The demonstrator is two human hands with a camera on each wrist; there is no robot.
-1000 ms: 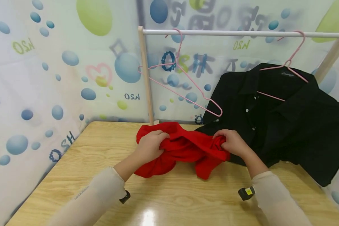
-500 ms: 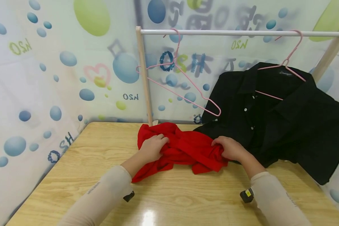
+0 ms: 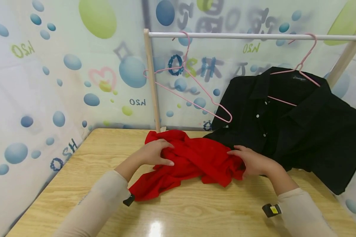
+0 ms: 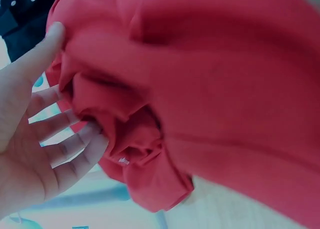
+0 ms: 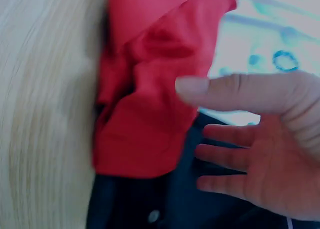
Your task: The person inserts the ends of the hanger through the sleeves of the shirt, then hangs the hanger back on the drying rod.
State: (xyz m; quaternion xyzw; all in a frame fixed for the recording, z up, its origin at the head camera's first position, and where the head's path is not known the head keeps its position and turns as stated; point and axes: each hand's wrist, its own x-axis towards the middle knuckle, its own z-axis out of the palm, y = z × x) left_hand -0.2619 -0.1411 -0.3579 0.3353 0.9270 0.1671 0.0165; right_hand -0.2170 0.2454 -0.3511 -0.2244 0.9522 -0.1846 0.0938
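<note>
A crumpled red garment (image 3: 195, 158) lies in a heap on the wooden table, its exact kind hidden by the folds. At its left side is my left hand (image 3: 154, 152), thumb and fingers spread apart; in the left wrist view the fingers (image 4: 75, 144) lie against the red cloth without gripping it. My right hand (image 3: 253, 161) is at the heap's right end, also with spread fingers. The right wrist view has the thumb (image 5: 192, 89) in front of the red cloth, and nothing is held.
Behind stands a rack with a white rail (image 3: 240, 35) and wooden posts. A bare pink hanger (image 3: 201, 87) hangs on its left part. A black button shirt (image 3: 302, 131) hangs from another pink hanger (image 3: 310, 54) on the right, its lower part resting on the table (image 3: 195, 214).
Both hands have let go of the red garment and their fingers have spread. The right hand has shifted right. A lower left part of the garment now stretches farther toward the front left.
</note>
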